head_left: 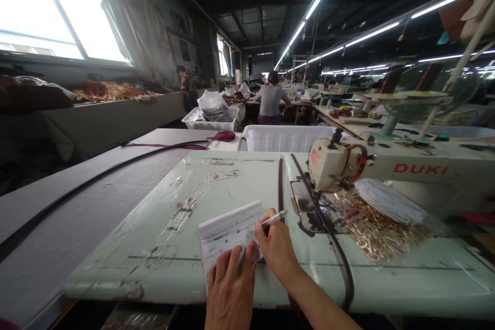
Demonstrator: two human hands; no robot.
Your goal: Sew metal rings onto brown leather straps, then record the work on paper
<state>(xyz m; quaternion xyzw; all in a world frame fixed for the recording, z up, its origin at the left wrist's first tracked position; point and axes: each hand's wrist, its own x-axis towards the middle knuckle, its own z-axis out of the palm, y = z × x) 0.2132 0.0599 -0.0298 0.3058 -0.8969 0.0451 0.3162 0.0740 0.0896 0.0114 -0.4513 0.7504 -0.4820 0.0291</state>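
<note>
A small white notepad (226, 229) with handwriting on it lies tilted on the pale green sewing table (247, 175). My left hand (232, 283) rests on its lower part, fingers stretched out over the paper. In my right hand (276, 242) is a pen (275, 218) with a pale barrel, pinched between thumb and fingers above the pad's right edge. The pen's tip is hidden by my hand. Just right of the pad, a dark strap (281, 183) runs along the table, and a second dark strap (323, 219) crosses the machine's needle plate.
A DUKI sewing machine (417, 167) stands at the right. Beside it lie a clear bag of gold metal hardware (375, 232) and white cloth (390, 201). White bins (286, 138) stand behind the table. A long dark strip (85, 178) curves across the left table. People (270, 100) sit farther back.
</note>
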